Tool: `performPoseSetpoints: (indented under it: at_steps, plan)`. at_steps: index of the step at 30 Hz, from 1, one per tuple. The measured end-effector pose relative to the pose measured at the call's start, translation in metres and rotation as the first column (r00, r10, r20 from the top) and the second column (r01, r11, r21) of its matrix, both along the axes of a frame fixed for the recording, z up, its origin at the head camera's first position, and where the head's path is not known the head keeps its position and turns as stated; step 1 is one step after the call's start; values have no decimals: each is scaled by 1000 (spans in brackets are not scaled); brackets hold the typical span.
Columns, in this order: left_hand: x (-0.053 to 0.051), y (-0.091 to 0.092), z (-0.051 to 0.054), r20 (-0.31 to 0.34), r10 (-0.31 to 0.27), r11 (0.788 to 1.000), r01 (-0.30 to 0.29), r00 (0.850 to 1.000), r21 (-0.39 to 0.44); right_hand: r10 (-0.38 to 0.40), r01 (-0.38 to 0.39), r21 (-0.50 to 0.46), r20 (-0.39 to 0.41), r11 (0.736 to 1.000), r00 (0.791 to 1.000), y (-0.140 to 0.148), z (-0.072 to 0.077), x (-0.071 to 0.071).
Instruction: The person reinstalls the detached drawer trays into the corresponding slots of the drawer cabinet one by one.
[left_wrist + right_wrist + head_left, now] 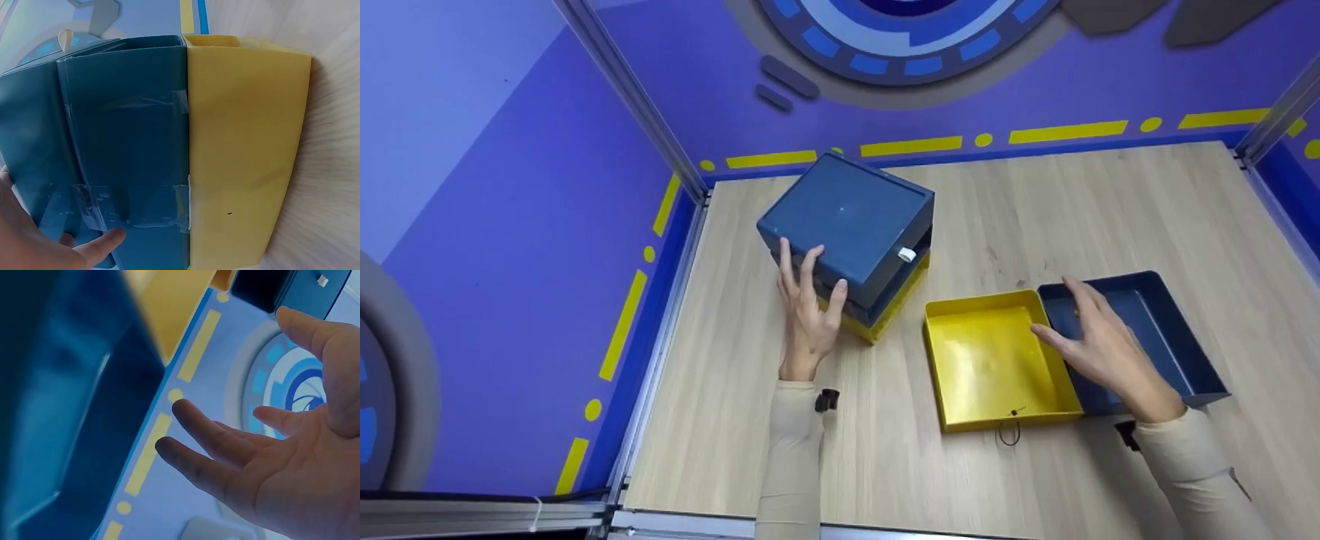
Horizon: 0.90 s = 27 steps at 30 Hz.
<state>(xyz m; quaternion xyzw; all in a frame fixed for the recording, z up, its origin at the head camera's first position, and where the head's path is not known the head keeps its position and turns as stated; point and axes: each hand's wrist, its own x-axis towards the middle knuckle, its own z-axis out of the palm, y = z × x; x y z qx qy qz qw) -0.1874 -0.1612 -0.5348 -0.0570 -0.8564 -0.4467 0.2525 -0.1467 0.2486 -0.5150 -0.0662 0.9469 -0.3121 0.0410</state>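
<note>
Two beige sleeves (789, 472) come in over the near side of the wood-look surface (892, 465), a small black piece (826, 400) at each wrist. R hand (1110, 356) hangs over the open blue tray (1159, 330), fingers relaxed & spread, thumb well apart, nothing held. Yellow tray (986, 360), also open side up, sits just L of the blue one, touching it; thin dark loop (1019, 433) hangs at its near wall. Farther L, the L hand (810, 319) is at the near L side of a box stack (847, 236): fingers nearly straight & spread, tips resting on the edge of the top blue box (844, 206), touching but not gripping. Under that come a mid blue box (132, 146) & a yellow box (247, 152) at the bottom, on the surface. White tab (907, 255) sticks out on the top box's R side. L wrist cam shows clear tape (143, 211) across the mid box, one fingertip (115, 238) over that side. Behind everything: purple back wall (675, 97) w/ yellow dashes (911, 146) & part of a blue ring (911, 69)
</note>
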Motion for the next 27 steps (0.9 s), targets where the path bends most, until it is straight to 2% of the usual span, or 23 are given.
performPoseSetpoints:
  at_steps: [10, 15, 22, 27]
  plan:
    - [1, -1, -1, -5, -4, 1000, 4, 1000, -6, -76, 72, 56, 73, 996, 994, 34, -21, 28]
    - [1, 0, -2, 12, -8, 1000, 8, 1000, -13, -99, 86, 140, 94, 986, 991, 47, -30, 47]
    - [1, -1, -1, 11, 6, 1000, -5, 1000, -24, -93, 87, 202, 20, 976, 996, 51, -38, 69]
    - [1, 0, -3, 19, 1, 1000, -1, 1000, -23, -126, 129, 226, -29, 965, 992, 53, -42, 84]
